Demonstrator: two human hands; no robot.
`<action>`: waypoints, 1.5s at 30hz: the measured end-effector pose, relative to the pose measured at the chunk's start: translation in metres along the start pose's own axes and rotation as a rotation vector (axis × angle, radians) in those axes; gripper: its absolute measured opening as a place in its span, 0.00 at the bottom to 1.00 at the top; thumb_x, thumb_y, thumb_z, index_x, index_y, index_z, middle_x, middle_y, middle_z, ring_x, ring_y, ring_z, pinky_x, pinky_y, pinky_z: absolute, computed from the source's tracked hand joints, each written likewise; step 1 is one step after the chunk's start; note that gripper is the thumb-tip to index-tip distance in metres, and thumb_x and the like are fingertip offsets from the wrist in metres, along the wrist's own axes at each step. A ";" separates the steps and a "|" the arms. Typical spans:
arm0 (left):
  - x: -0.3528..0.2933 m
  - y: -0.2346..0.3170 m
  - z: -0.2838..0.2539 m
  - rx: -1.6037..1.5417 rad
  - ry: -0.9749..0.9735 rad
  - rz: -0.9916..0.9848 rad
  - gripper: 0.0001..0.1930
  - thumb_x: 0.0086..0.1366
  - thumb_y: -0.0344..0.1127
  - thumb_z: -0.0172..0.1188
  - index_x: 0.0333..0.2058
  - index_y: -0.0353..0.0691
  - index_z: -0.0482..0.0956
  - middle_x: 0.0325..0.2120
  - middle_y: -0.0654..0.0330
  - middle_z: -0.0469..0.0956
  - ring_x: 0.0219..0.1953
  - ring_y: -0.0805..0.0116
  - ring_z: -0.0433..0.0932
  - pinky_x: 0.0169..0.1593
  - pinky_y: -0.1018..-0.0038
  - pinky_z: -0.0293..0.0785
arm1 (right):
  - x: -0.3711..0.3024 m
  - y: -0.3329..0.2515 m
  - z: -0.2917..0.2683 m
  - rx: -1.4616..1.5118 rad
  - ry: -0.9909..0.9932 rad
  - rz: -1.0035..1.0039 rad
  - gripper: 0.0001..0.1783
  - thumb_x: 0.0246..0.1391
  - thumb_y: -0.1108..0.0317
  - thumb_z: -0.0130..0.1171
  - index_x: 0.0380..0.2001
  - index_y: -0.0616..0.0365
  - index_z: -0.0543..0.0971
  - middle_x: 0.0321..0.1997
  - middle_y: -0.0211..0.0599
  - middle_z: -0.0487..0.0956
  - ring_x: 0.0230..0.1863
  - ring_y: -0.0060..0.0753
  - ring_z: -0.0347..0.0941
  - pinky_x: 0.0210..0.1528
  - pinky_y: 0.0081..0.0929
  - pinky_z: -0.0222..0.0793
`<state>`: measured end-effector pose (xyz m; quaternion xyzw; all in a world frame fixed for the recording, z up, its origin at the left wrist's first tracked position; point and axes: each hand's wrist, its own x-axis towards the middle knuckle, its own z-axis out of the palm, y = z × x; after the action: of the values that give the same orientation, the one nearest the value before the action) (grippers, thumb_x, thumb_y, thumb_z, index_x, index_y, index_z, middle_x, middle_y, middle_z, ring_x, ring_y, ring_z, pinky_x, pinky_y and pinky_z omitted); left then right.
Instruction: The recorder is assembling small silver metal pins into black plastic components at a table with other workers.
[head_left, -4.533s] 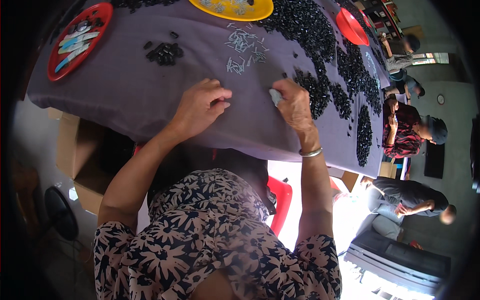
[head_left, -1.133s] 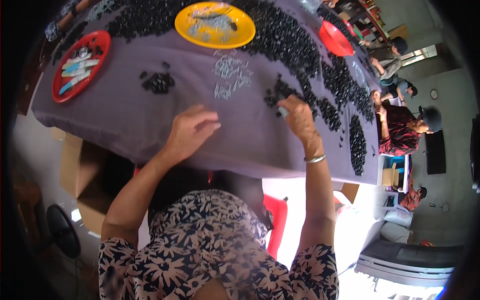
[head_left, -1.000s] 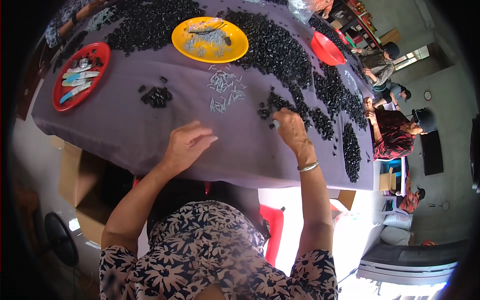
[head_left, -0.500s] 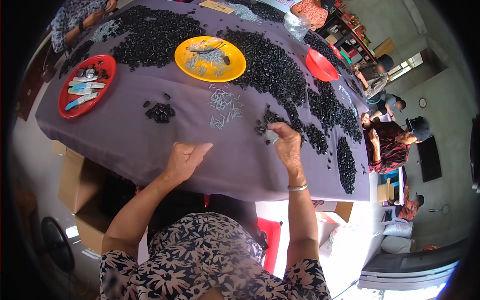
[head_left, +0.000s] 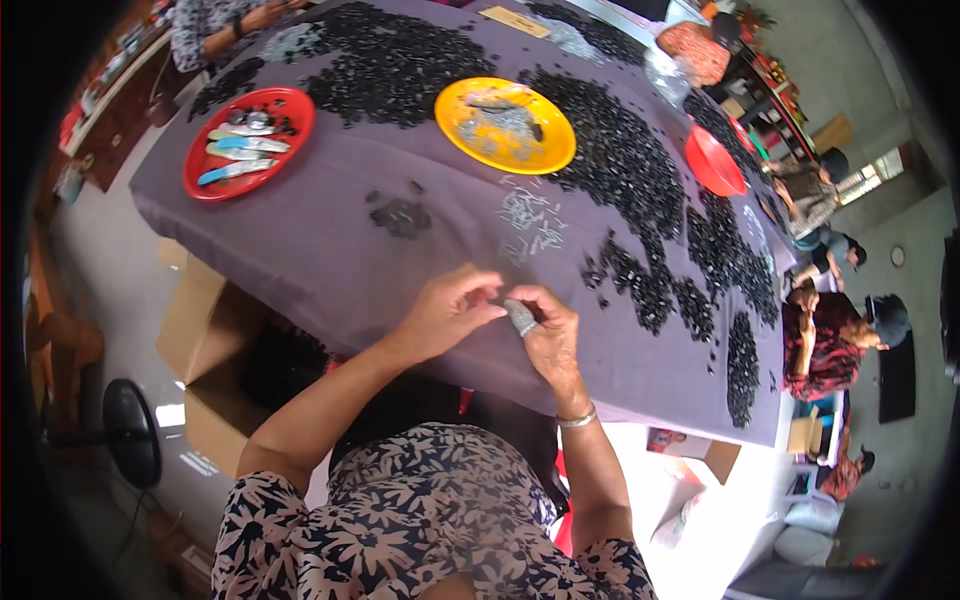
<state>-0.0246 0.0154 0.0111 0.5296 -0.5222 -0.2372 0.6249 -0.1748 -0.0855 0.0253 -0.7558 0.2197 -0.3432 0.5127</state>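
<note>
1. Here, over a purple tablecloth [head_left: 330,230], we see the left hand [head_left: 450,312] and right hand [head_left: 551,336] nearly meeting, a grey cover [head_left: 520,317] on the right thumb.
2. Blur keeps us from telling whether either hand's curled fingers are clamped on anything.
3. Just beyond, we find loose clear sticks [head_left: 527,208] on the tablecloth, short of a yellow plate [head_left: 548,158].
4. Small black pieces [head_left: 402,217] lie heaped to our left and spread to our right; a red plate [head_left: 300,120] of tools [head_left: 240,154] sits farther left.

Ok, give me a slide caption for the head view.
Left hand and right hand close together above a purple tablecloth, before a yellow plate, a red plate and black pieces.
</note>
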 end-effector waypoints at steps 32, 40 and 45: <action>-0.011 0.006 -0.016 0.026 -0.065 -0.008 0.11 0.59 0.34 0.66 0.39 0.36 0.82 0.33 0.57 0.83 0.36 0.71 0.81 0.42 0.73 0.76 | -0.007 -0.019 0.013 -0.092 -0.138 -0.011 0.09 0.59 0.73 0.54 0.40 0.63 0.80 0.39 0.34 0.79 0.42 0.26 0.73 0.47 0.24 0.69; 0.003 0.001 -0.021 0.263 -0.065 -0.040 0.09 0.55 0.25 0.63 0.37 0.36 0.81 0.26 0.58 0.77 0.28 0.68 0.77 0.32 0.73 0.71 | -0.002 -0.003 0.016 0.022 -0.039 0.045 0.07 0.61 0.77 0.54 0.41 0.60 0.78 0.33 0.29 0.79 0.30 0.16 0.71 0.34 0.16 0.70; -0.001 0.005 -0.017 0.388 -0.021 0.080 0.08 0.53 0.27 0.64 0.34 0.39 0.82 0.27 0.60 0.77 0.28 0.60 0.77 0.33 0.70 0.72 | -0.008 -0.003 0.012 -0.077 -0.059 0.002 0.07 0.60 0.77 0.54 0.40 0.58 0.79 0.32 0.28 0.79 0.30 0.15 0.72 0.33 0.16 0.70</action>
<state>-0.0105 0.0252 0.0166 0.6164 -0.5851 -0.1126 0.5148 -0.1713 -0.0714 0.0230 -0.7844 0.2182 -0.3118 0.4897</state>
